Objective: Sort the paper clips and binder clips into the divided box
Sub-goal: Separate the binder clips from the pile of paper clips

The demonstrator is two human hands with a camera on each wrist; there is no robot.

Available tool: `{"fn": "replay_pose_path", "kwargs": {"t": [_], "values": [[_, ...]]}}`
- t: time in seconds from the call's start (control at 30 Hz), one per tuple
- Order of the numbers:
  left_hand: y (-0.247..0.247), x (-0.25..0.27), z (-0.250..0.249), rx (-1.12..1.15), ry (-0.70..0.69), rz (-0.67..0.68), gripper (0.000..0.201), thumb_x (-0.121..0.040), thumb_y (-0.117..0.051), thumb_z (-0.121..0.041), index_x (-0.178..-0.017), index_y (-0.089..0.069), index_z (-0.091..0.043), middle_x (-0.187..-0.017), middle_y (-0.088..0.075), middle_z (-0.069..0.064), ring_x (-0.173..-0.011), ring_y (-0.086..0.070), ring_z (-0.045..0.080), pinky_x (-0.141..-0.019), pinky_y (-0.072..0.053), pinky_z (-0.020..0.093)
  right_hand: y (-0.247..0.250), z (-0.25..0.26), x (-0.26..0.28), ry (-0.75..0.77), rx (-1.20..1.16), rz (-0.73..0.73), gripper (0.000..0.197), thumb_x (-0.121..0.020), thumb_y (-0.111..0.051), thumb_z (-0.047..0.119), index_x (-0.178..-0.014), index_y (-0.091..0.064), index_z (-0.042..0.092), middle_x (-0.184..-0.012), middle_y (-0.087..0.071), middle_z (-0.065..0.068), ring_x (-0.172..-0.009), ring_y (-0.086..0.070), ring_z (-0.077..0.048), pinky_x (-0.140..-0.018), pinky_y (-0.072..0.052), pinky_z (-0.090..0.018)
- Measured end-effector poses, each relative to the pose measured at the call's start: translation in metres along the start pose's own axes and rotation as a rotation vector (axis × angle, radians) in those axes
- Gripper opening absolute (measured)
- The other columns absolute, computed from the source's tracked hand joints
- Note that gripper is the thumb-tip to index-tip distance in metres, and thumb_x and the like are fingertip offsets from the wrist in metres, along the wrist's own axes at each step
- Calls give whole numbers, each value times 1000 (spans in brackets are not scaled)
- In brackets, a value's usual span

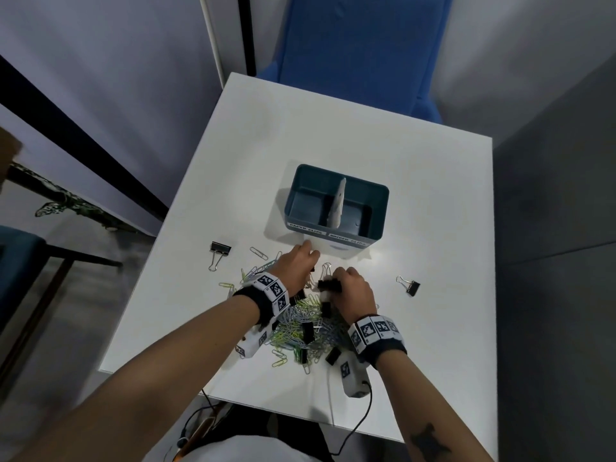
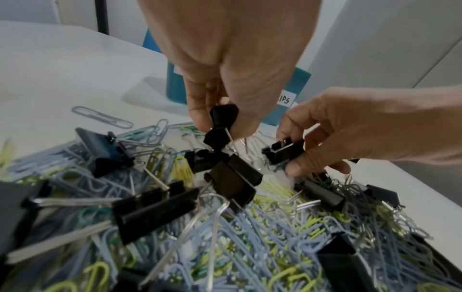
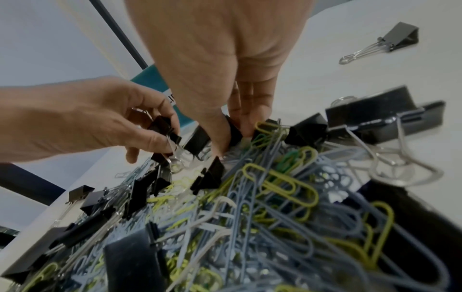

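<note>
A teal divided box [image 1: 380, 211] with a white divider [image 1: 337, 203] stands mid-table, labelled for paper clips on the left and binder clips on the right. In front of it lies a mixed pile [image 1: 298, 328] of coloured paper clips and black binder clips. My left hand [image 2: 217, 126] pinches a small black binder clip [image 2: 223, 115] at the pile's far edge. My right hand [image 3: 232, 136] pinches another black binder clip [image 3: 235, 129], also seen in the head view [image 1: 330, 285]. Both hands sit close together just before the box's front wall.
One stray binder clip [image 1: 218, 253] lies left of the pile and another [image 1: 411, 287] to its right. Loose paper clips [image 1: 258, 252] are scattered near the left one. A blue chair [image 1: 360, 55] stands behind the table. A cable [image 1: 361, 418] hangs over the near edge.
</note>
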State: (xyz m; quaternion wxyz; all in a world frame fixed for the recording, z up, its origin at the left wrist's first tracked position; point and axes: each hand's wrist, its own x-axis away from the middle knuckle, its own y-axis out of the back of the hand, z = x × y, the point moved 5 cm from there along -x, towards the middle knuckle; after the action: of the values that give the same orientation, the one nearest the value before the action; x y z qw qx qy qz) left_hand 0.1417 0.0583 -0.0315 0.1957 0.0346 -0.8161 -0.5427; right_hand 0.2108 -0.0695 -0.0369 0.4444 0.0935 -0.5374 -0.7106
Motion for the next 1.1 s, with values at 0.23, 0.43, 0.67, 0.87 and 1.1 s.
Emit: {"fn": "replay_pose_path", "kwargs": {"t": [0.23, 0.43, 0.67, 0.87, 1.1], "values": [[34, 10, 10, 156, 20, -99, 19, -87, -67, -19, -102, -62, -9, -95, -66, 5, -83, -62, 22, -72, -49, 30, 29, -9, 2, -3, -7, -82, 12, -83, -70, 20, -94, -69, 16, -95, -64, -6, -81, -62, -29, -63, -39, -29], [73, 20, 54, 248, 155, -260, 23, -90, -63, -25, -111, -65, -15, -98, -70, 2, -78, -65, 15, -72, -54, 27, 70, -29, 2, 14, -156, -209, 11, -81, -76, 20, -91, -71, 22, -88, -64, 4, -73, -60, -15, -69, -49, -31], [76, 36, 154, 193, 651, -75, 13, -86, -58, -13, -93, -66, -19, -101, -68, 8, -87, -62, 29, -70, -47, 31, 87, -117, 1, -307, -130, -143, 9, -78, -74, 21, -77, -67, 25, -77, -67, -1, -78, -63, -24, -70, -50, -33], [61, 50, 187, 220, 686, -105, 20, -83, -62, -10, -101, -63, -19, -108, -65, 7, -96, -60, 29, -71, -46, 32, 78, -156, 6, -412, -156, -98, 8, -78, -77, 23, -78, -68, 22, -78, -70, -4, -82, -63, -27, -67, -44, -30], [50, 71, 154, 104, 450, -151, 44, -80, -63, -10, -122, -51, -13, -125, -43, 10, -117, -42, 29, -75, -48, 43, 76, -137, 9, -397, -44, -209, 21, -81, -68, 17, -101, -65, 15, -107, -56, -14, -97, -57, -33, -73, -47, -36]]}}
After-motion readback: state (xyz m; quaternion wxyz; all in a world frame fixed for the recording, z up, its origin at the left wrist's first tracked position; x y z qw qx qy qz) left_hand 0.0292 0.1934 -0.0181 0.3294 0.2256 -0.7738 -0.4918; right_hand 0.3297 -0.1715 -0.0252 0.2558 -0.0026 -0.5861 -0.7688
